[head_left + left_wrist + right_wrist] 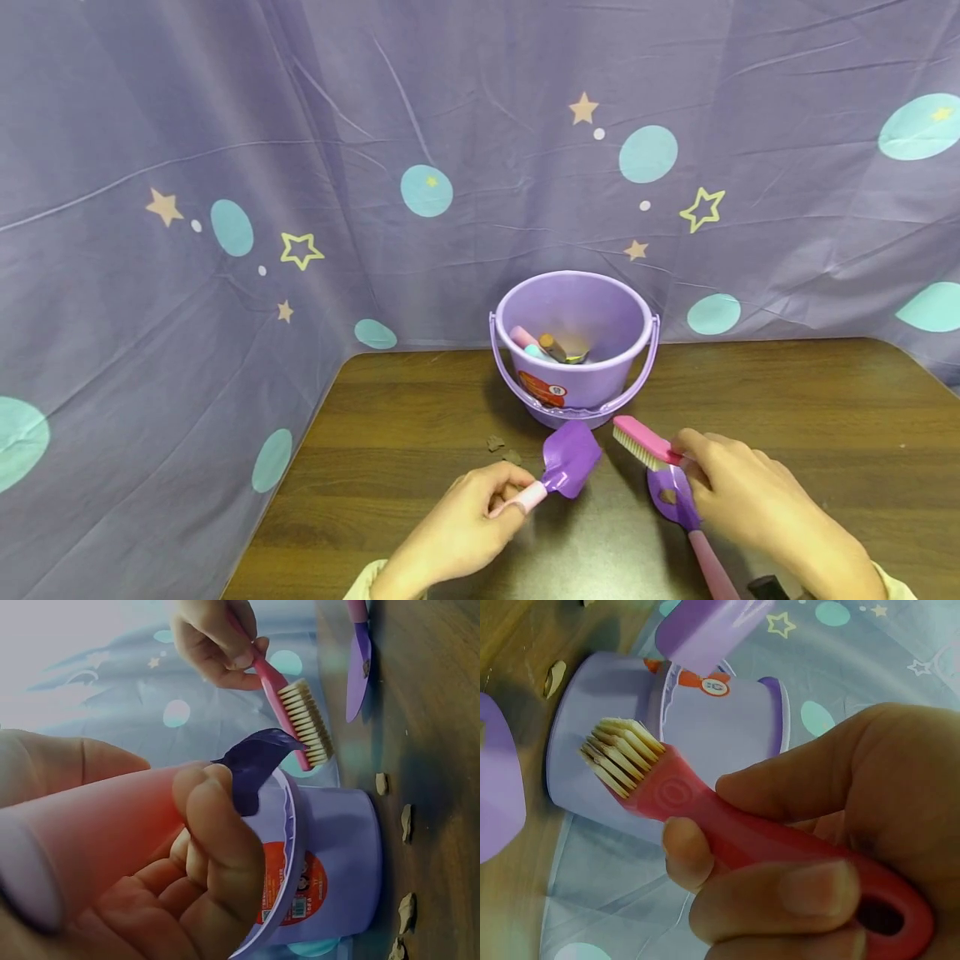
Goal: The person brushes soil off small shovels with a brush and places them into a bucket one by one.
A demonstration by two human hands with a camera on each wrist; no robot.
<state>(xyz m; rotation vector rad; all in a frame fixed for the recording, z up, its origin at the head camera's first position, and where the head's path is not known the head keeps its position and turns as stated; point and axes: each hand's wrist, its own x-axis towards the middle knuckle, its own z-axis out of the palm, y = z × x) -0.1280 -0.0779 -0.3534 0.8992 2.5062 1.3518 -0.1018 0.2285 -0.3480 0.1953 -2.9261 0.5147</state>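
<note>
My left hand [472, 518] grips the pink handle of a small toy shovel [572, 457]; its purple blade points up and right in the head view, in front of the bucket. In my right hand [757, 492] is a pink brush [643, 438] with cream bristles facing down, their tips darkened in the right wrist view [621, 757]. Beneath that hand a second purple shovel [712, 567] with a pink handle lies on the table, a brown flake on its blade. Behind both hands stands a lilac bucket [577, 387], its handle hanging down in front.
Inside the bucket lie a pink piece, a light-blue piece and an orange-brown piece [552, 347]. Several brown flakes [512, 457] are scattered on the wooden table [405, 425] near the bucket. A black object [768, 587] shows at the bottom edge. A patterned purple curtain [480, 167] hangs behind.
</note>
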